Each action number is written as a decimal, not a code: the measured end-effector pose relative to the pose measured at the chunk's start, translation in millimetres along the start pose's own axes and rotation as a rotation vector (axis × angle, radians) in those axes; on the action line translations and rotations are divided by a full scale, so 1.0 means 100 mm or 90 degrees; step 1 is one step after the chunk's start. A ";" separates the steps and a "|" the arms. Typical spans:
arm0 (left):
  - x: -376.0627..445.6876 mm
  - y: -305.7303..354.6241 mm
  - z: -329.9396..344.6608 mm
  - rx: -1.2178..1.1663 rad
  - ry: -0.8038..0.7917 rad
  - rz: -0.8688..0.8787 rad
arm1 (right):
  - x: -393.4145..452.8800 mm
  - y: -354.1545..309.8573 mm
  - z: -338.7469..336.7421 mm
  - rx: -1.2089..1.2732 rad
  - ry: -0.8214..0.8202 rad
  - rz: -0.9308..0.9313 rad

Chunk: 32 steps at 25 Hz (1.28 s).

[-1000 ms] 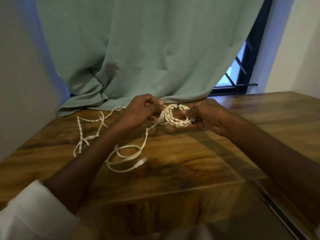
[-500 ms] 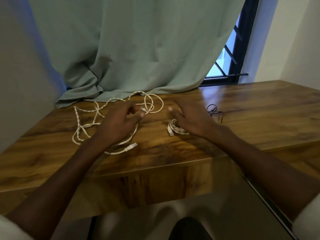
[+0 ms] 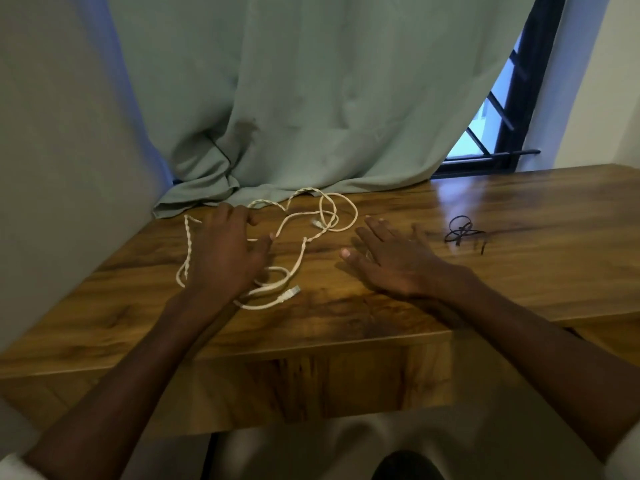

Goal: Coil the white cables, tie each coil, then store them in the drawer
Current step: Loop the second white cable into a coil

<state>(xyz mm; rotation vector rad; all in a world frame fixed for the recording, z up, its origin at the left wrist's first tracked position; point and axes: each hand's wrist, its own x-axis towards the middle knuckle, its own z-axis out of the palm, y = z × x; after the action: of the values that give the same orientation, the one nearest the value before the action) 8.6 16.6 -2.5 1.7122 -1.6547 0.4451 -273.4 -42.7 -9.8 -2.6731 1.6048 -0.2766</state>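
Loose white cables sprawl in loops over the wooden desk, some lengths twisted, with one plug near the front. My left hand lies over the left part of this tangle with relaxed fingers and grips nothing. My right hand lies flat on the desk to the right of the loops, fingers spread. No coiled cable shows around it. The drawer front under the desk's edge is closed.
A small bunch of thin black ties lies on the desk right of my right hand. A pale green curtain hangs to the desk's back edge, with a window behind it. A wall stands at the left.
One second ago both hands held a small coil above the desk. It was set down, and my right hand now lies flat over that spot. My left hand moved onto the loose cables.
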 end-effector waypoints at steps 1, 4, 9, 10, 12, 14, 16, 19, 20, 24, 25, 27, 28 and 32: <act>0.02 -0.04 -0.04 0.050 0.041 -0.035 | 0.02 -0.04 -0.04 -0.004 0.052 -0.006; 0.07 -0.18 -0.06 0.193 0.036 -0.130 | 0.20 -0.24 -0.15 0.032 0.247 -0.041; 0.23 -0.48 0.08 0.009 -0.110 -0.303 | 0.80 -0.87 -0.07 0.181 0.284 -0.140; 0.29 -0.53 0.11 -0.036 -0.088 -0.321 | 0.94 -1.00 -0.03 0.199 0.265 -0.163; 0.35 -0.56 0.10 -0.080 0.003 -0.311 | 1.13 -1.22 0.06 0.230 0.244 -0.225; 0.40 -0.54 0.05 -0.117 0.100 -0.243 | 1.33 -1.35 0.11 0.281 0.230 -0.294; 0.49 -0.47 -0.04 -0.136 0.172 -0.163 | 1.52 -1.37 0.12 0.319 0.229 -0.357; 0.68 -0.40 -0.12 -0.244 0.157 -0.072 | 1.65 -1.34 0.04 0.431 0.314 -0.369; 0.73 -0.39 -0.13 -0.271 0.119 -0.037 | 1.65 -1.33 0.00 0.484 0.359 -0.359; 0.88 -0.24 -0.15 -0.342 0.042 0.080 | 1.66 -1.26 -0.15 0.551 0.521 -0.303; 0.95 -0.19 -0.15 -0.365 0.041 0.070 | 1.68 -1.23 -0.16 0.563 0.550 -0.275; 1.11 -0.15 -0.14 -0.424 -0.032 0.036 | 1.72 -1.14 -0.20 0.624 0.608 -0.204; 1.19 -0.19 -0.12 -0.440 -0.109 0.034 | 1.73 -1.08 -0.22 0.646 0.641 -0.161; 1.24 -0.48 0.12 -0.752 -0.342 -0.076 | 1.81 -0.82 -0.31 0.622 0.695 -0.091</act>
<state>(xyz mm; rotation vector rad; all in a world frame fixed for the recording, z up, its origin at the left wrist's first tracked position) 67.0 -84.6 61.2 0.9969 -1.5870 -0.9697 -124.0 -159.9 55.1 -1.8073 0.8397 -2.0986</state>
